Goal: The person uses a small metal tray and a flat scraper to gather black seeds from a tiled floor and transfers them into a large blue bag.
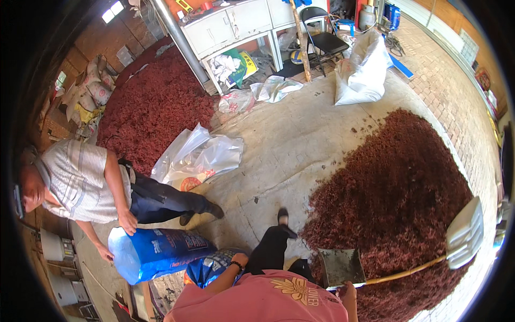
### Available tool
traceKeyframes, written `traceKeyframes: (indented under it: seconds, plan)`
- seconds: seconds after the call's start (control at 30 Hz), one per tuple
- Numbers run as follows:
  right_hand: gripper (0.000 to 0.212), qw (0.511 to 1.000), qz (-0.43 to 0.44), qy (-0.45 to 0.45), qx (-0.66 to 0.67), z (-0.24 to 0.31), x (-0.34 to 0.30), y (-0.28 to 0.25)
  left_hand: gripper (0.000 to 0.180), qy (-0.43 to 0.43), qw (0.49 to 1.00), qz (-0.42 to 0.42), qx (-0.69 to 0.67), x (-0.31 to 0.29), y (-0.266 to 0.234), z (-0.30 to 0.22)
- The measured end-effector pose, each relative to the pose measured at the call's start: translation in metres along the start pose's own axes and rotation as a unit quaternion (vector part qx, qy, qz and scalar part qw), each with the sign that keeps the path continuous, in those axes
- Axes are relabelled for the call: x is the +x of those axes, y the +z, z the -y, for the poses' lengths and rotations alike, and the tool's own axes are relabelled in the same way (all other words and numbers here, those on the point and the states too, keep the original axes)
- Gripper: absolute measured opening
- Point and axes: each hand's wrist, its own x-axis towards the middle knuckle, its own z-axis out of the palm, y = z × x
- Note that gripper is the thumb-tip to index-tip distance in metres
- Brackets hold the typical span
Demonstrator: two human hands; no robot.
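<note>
My left hand (240, 260), with a dark beaded bracelet at the wrist, is closed at the edge of a blue patterned sack (212, 268) close to my body. My right hand (347, 290) grips the near rim of a square metal scoop (341, 266). That scoop looks nearly bare inside and rests against a big heap of dark red-brown dried plant material (397, 188). Beside it, a shovel (464, 234) with a pale slotted blade and bamboo handle lies across the heap.
At left, a co-worker (80, 182) holds a tall blue sack (161, 252) by its mouth. Behind lie a second reddish heap (155, 96) and a clear plastic bag (198, 155). White cabinets (230, 27), a black folding chair (324, 40) and a white sack (365, 70) stand farther back.
</note>
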Motion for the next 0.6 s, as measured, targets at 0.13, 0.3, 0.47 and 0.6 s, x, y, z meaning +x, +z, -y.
traceKeyframes:
  seconds: [0.13,0.3,0.47,0.6]
  plan:
    - [0.013,0.997,0.067,0.027,0.03,0.01,0.028,0.005,0.024,-0.093,0.978,0.151,-0.106,-0.032,-0.009,0.014]
    - [0.02,0.997,0.042,0.064,0.005,-0.014,0.045,-0.003,0.021,0.051,0.982,0.123,0.131,0.003,-0.03,0.043]
    - [0.026,0.994,0.06,0.077,0.039,0.018,0.056,0.019,0.016,-0.052,0.884,-0.026,-0.463,0.064,-0.109,-0.009]
    - [0.021,0.996,0.079,0.037,0.037,0.033,0.032,0.046,0.015,-0.036,0.77,-0.102,-0.629,0.079,-0.161,-0.052]
